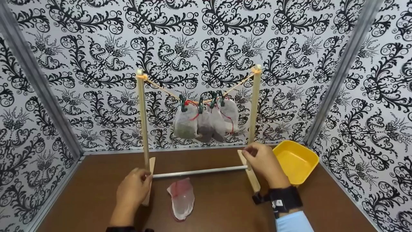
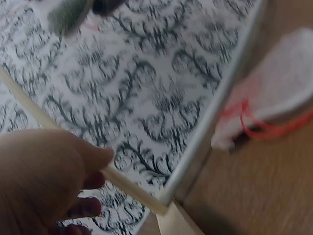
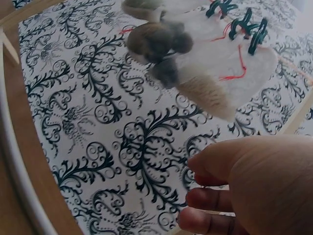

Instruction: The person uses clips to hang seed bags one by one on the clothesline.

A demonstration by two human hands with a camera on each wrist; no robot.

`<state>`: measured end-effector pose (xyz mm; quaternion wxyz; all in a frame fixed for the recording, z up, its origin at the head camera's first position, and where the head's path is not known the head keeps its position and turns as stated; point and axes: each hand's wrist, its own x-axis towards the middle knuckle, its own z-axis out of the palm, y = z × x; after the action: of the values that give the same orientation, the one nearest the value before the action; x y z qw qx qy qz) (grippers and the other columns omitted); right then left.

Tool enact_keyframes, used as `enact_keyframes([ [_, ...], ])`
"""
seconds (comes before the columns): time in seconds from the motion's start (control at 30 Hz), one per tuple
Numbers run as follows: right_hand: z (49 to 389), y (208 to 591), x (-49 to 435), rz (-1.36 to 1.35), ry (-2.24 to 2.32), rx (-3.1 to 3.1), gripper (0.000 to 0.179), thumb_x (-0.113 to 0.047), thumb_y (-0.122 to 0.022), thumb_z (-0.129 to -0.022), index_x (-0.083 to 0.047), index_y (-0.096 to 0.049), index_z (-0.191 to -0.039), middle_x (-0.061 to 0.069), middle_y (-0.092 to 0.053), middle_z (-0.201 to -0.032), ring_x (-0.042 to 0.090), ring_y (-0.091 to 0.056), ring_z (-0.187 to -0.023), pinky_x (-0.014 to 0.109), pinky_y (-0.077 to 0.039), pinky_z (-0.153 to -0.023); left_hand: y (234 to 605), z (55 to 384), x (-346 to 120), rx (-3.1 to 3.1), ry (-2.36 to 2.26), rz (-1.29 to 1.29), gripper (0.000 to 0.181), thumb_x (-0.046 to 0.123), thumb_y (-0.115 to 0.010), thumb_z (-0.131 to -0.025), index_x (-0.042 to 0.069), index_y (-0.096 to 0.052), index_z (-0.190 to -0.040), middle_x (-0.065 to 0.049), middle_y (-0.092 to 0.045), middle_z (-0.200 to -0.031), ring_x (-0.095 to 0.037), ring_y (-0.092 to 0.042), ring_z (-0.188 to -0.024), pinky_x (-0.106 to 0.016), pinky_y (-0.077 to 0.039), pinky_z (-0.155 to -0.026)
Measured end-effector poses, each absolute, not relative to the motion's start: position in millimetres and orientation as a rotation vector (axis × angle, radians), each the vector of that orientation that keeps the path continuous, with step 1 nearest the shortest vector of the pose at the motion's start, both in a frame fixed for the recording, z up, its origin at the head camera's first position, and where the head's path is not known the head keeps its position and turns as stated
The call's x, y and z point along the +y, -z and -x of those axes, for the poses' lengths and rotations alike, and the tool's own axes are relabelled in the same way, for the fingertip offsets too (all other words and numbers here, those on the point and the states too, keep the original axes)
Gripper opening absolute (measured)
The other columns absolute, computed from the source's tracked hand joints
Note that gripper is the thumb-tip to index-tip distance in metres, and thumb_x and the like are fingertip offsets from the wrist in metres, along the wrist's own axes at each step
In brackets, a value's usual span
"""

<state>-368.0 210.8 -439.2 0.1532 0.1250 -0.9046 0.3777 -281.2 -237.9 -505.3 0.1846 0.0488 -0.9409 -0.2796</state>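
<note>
A wooden stand with two posts stands on the table, a grey rod (image 1: 199, 171) joining its feet. My left hand (image 1: 133, 187) grips the left post (image 1: 144, 122) low down, near its foot. Around the lower part of the right post (image 1: 254, 109) my right hand (image 1: 262, 161) curls its fingers; the hand partly hides that grip. Between the post tops sags an orange string (image 1: 162, 89), from which filled white mesh pouches (image 1: 186, 124) hang by dark green clips (image 1: 201, 105). A pouch with a reddish top (image 1: 182, 198) lies flat before the rod.
At the right, behind my right forearm, sits a yellow tray (image 1: 310, 157). Patterned walls (image 1: 199, 32) enclose the brown table (image 1: 96, 180) at the back and sides, with grey metal edges (image 1: 334, 71) at the corners.
</note>
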Motion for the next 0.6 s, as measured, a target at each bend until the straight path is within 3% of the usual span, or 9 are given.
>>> enact_keyframes([
  [0.17,369.1,454.3,210.4,-0.363,-0.996,-2.694,0.007,-0.018,-0.081,-0.104,-0.012,-0.082,-0.104,0.005,-0.082,-0.100,0.019,-0.073,-0.088,0.046,-0.067,-0.088,519.5,281.2,-248.4,-2.770,0.739,-0.164,0.025,0.019,-0.078,-0.103,0.009,-0.084,-0.126,-0.027,-0.076,-0.140,-0.053,-0.075,-0.123,-0.071,-0.061,-0.100],
  [0.4,374.1,458.2,221.9,-0.353,-1.007,-2.762,0.008,-0.020,-0.079,-0.106,-0.013,-0.082,-0.107,0.004,-0.083,-0.101,0.020,-0.074,-0.091,0.047,-0.067,-0.088,535.2,281.7,-252.7,-2.867,0.678,-0.164,0.005,0.013,-0.083,-0.095,0.013,-0.083,-0.100,-0.016,-0.079,-0.116,-0.042,-0.079,-0.106,-0.064,-0.063,-0.090],
  [0.6,384.4,449.1,249.9,-0.289,-0.960,-2.841,0.019,-0.022,-0.074,-0.109,-0.010,-0.081,-0.121,0.011,-0.083,-0.120,0.028,-0.076,-0.107,0.057,-0.064,-0.103,536.2,282.5,-250.6,-2.900,0.700,-0.216,0.009,0.011,-0.084,-0.096,0.011,-0.085,-0.105,-0.027,-0.076,-0.134,-0.049,-0.077,-0.117,-0.068,-0.063,-0.097],
])
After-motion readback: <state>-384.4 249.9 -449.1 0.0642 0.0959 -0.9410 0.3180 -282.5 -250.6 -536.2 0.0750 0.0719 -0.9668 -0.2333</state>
